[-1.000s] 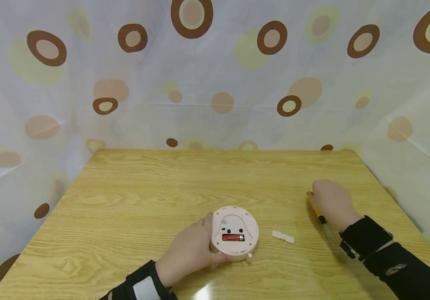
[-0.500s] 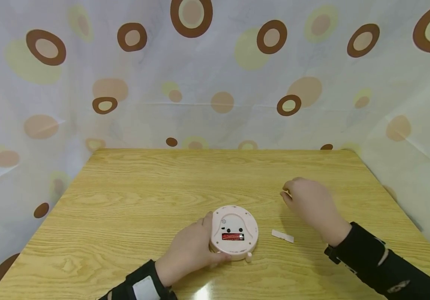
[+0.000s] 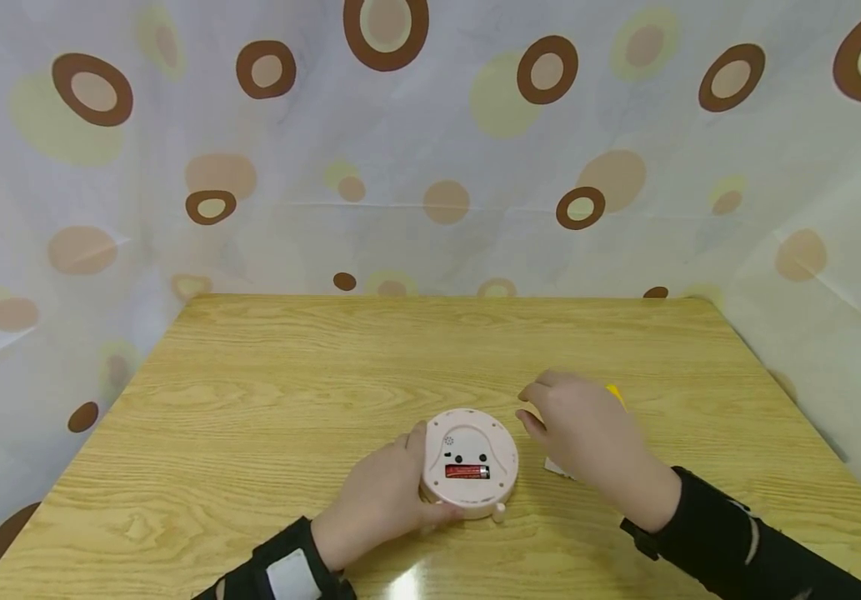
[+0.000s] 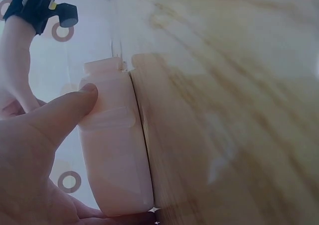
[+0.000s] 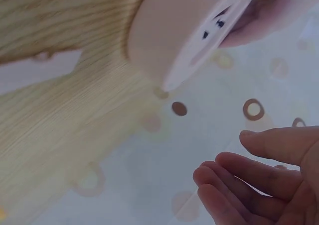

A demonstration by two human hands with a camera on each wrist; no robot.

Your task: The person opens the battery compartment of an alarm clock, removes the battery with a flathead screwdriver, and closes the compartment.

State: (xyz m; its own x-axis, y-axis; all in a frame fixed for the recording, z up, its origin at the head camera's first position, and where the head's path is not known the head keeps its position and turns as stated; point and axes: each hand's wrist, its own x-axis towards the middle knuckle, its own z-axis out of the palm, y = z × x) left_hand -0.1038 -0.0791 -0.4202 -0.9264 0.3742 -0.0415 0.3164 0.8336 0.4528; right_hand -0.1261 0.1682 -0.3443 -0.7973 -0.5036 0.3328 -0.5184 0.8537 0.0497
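A round, pale pink alarm clock [image 3: 475, 442] lies back side up on the table, its battery slot uncovered. One red battery [image 3: 468, 472] sits in that slot. My left hand [image 3: 377, 496] grips the clock's left side, thumb at the near edge, fingers round the far side. To the right, my right hand [image 3: 588, 429] hovers above the table with loosely bent fingers and holds nothing. Beneath it, the thin battery cover [image 3: 556, 467] is partly hidden; the right wrist view shows more of this cover [image 5: 40, 73]. Behind the hand, only a bit of the yellow screwdriver handle [image 3: 615, 395] shows.
The wood-grain table [image 3: 287, 358] carries these things. A patterned curtain [image 3: 445, 158] with brown and beige ovals hangs behind it and along both sides.
My right hand has let go of the yellow-handled screwdriver on the right and moved left towards the clock, now covering part of the battery cover. My left hand keeps its grip on the clock.
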